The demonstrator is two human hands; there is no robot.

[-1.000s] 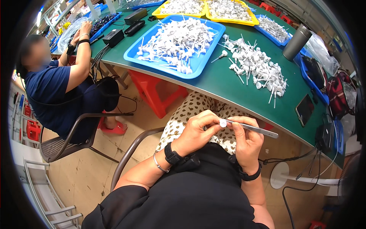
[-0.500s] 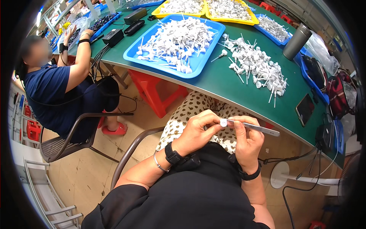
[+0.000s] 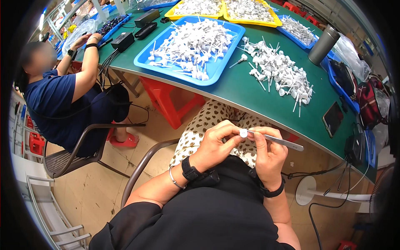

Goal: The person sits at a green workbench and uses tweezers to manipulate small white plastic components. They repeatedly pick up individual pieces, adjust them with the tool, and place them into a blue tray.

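Observation:
My left hand (image 3: 217, 142) pinches a small white plastic part with a round head (image 3: 243, 133) between thumb and fingertips, above my lap. In my right hand (image 3: 271, 152) is a slim, flat silver hand tool (image 3: 287, 144), its wide end pointing right. The tool's narrow end reaches toward the white part; whether it touches cannot be made out. A pile of similar white parts with thin stems (image 3: 280, 75) lies on the green table (image 3: 233, 93) ahead. More of them fill a blue tray (image 3: 143, 64) to its left.
Two yellow trays (image 3: 276, 25) of white parts stand farther back. A grey metal flask (image 3: 324, 45), a phone (image 3: 333, 119) and a black box with cables (image 3: 355, 149) are on the right. A co-worker (image 3: 54, 96) sits at the left. A red stool (image 3: 168, 100) is under the table.
My hands, the white part and the tool have hardly moved; the tool's wide end has shifted slightly left. The co-worker's hands have come closer together.

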